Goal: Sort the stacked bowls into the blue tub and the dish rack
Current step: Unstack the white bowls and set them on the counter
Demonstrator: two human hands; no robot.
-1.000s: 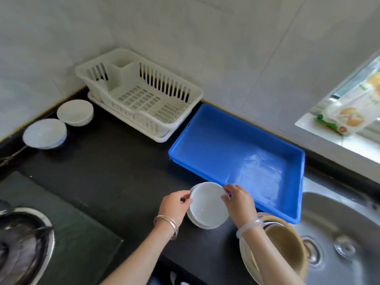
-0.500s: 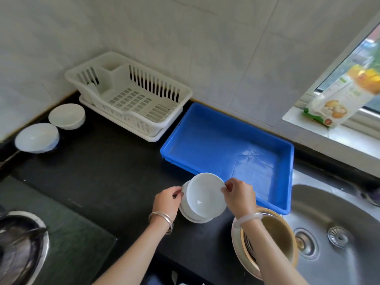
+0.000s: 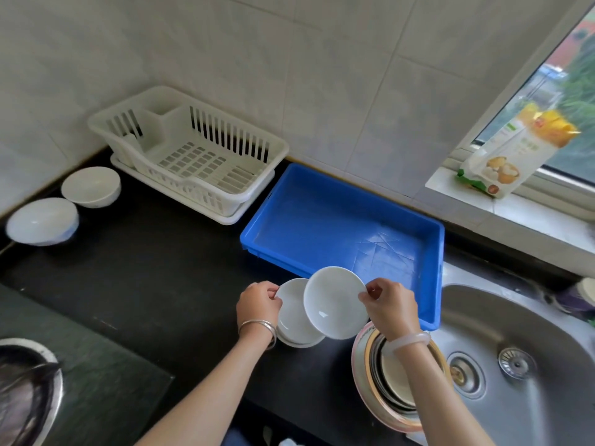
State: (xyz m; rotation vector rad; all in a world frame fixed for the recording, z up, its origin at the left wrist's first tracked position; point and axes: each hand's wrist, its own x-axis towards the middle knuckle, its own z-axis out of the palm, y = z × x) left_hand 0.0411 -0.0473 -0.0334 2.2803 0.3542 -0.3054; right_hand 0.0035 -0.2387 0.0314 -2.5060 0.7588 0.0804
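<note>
- One bowl has separated: the top bowl [image 3: 335, 302], seated flat on the stack [image 3: 294, 320] a second ago and only tipped up half a second ago, now hangs clear of it, tilted, low centre of frame.
- Right hand [image 3: 391, 305] pinches that bowl's right rim between thumb and fingertips; the remaining fingers are curled in behind.
- Left hand [image 3: 257, 305] has not left its post: fingers curled against the left rim of the stack, holding it down on the black counter [image 3: 145, 268].
- Lifted bowl has drifted right and up-frame, and its far edge now overlaps the near wall of the blue tub [image 3: 341, 185]. Judgement: it is headed for the tub, not the dish rack [image 3: 193, 156] at upper left.
- Tub and rack both hold nothing yet, so sorting is at its very start. At least two bowls remain stacked; the exact count is not readable.
- Untouched: two white bowls [image 3: 91, 186] at far left, and nested bowls [image 3: 399, 381] at the sink [image 3: 515, 333] edge, lower right.
- Risk, as I read it: a rim pinch on glazed ware is a thin hold.
</note>
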